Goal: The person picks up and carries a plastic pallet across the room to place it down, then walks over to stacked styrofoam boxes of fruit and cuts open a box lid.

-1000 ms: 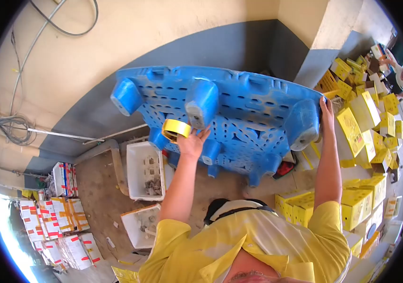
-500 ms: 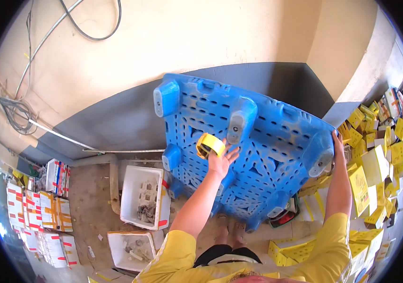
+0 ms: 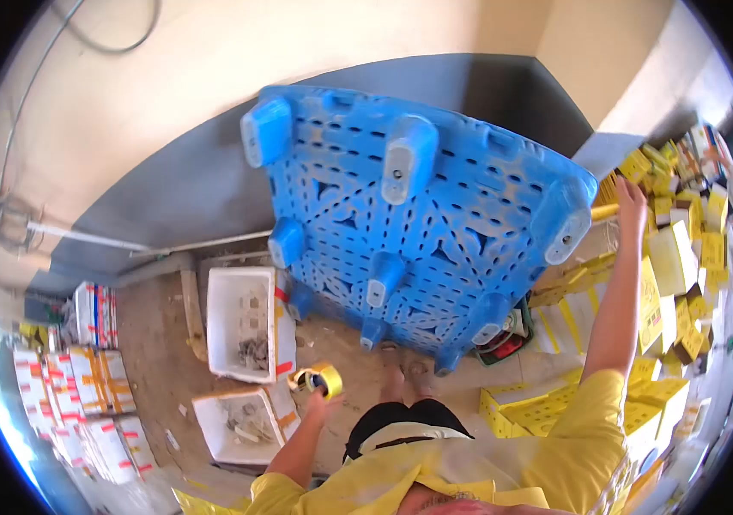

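1. The blue plastic pallet (image 3: 469, 210), the largest thing being handled, stands tilted on edge in the middle of the frame, its stubby feet facing the person. Its top edge lies toward the grey-banded wall (image 3: 169, 193); whether they touch, I cannot tell. Such a bulky panel probably needs a firm lean and a settled lower edge before it can be trusted unsupported.

2. Yellow boxes (image 3: 547, 412) crowd the right side of the frame. A swing of the pallet that way could knock them, so small, straight adjustments suit best.

3. Two white foam boxes, one (image 3: 284, 339) just left of the pallet's lower part and another (image 3: 212, 429) below it, leave little room for sideways drift.

4. The person's bare legs (image 3: 391, 382) reach down close to the pallet's bottom edge. Toes are best set back in case it slips.

5. The right hand (image 3: 632, 206) is raised beside the pallet's upper right corner, seemingly apart from it; how far its fingers are closed, I cannot tell. Near that corner it is well placed to steady a wobble.

6. The left hand (image 3: 327, 401), lower centre, grasps a yellow tape roll (image 3: 327, 378), which would hamper a two-handed hold.
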`<move>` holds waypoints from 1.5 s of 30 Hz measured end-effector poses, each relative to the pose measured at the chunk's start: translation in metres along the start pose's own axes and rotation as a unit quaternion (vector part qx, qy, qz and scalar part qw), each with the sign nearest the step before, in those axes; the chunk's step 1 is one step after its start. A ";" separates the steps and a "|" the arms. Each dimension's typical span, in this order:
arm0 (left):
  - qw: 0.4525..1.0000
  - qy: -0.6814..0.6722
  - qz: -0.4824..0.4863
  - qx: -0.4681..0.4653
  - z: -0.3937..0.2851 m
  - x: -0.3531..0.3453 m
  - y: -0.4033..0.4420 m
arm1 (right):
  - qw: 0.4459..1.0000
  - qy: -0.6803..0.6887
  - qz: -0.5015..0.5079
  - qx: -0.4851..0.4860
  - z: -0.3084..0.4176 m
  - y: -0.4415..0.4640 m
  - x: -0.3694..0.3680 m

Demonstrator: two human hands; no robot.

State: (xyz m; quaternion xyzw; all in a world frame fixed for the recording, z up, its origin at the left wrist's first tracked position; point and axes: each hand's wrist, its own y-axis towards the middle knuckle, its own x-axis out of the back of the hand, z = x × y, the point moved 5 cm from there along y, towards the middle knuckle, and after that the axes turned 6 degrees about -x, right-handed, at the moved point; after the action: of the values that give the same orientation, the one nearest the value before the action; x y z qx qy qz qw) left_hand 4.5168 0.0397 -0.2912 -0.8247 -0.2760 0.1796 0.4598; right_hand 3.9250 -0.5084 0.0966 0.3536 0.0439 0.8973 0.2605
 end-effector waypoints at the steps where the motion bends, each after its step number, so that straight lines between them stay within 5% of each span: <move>1: 0.995 0.064 -0.067 -0.022 0.026 0.032 -0.012 | 0.999 -0.024 -0.015 0.030 0.035 -0.018 0.016; 4: 0.989 0.018 -0.144 -0.013 0.091 0.095 -0.066 | 0.988 0.138 0.038 0.055 0.092 -0.067 0.028; 5: 0.986 0.008 -0.168 0.016 0.103 0.105 -0.086 | 0.980 0.109 0.031 0.165 0.105 -0.079 0.026; 7: 0.976 -0.049 -0.213 0.023 0.153 0.117 -0.119 | 0.950 0.278 0.135 0.043 0.146 -0.133 0.004; 10: 0.982 -0.098 -0.162 0.029 0.176 0.119 -0.145 | 0.938 0.189 0.286 0.044 0.183 -0.218 -0.044; 15: 0.959 -0.144 -0.240 0.033 0.234 0.126 -0.186 | 0.847 0.159 0.501 0.082 0.127 -0.376 -0.210; 19: 0.935 -0.163 -0.314 0.026 0.297 0.143 -0.216 | 0.753 0.126 0.641 0.077 0.106 -0.531 -0.264; 27: 0.906 -0.224 -0.359 -0.027 0.431 0.201 -0.317 | 0.515 0.065 0.834 0.187 0.187 -0.855 -0.247; 29: 0.861 -0.263 -0.432 0.050 0.463 0.216 -0.349 | 0.450 0.064 0.862 0.226 0.213 -0.936 -0.217; 33: 0.775 -0.407 -0.481 0.038 0.512 0.229 -0.392 | 0.308 0.052 0.928 0.202 0.257 -1.082 -0.162; 40: 0.660 -0.517 -0.539 0.085 0.593 0.210 -0.455 | 0.231 0.013 0.972 0.032 0.243 -1.302 -0.116; 43: 0.635 -0.550 -0.520 0.155 0.638 0.190 -0.464 | 0.123 -0.082 0.988 0.033 0.199 -1.396 -0.128; 44: 0.620 -0.547 -0.534 0.175 0.647 0.184 -0.477 | 0.167 -0.117 0.979 0.011 0.189 -1.414 -0.111; 45: 0.589 -0.565 -0.547 0.185 0.657 0.177 -0.489 | -0.058 -0.088 0.994 -0.011 0.172 -1.451 -0.112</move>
State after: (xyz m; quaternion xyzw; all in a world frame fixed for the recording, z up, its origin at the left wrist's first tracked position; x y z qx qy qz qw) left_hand 4.1522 0.7907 -0.2164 -0.1484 -0.8403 0.3716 0.3658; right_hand 4.7402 0.6658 -0.2256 -0.0991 0.3873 -0.1764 0.8995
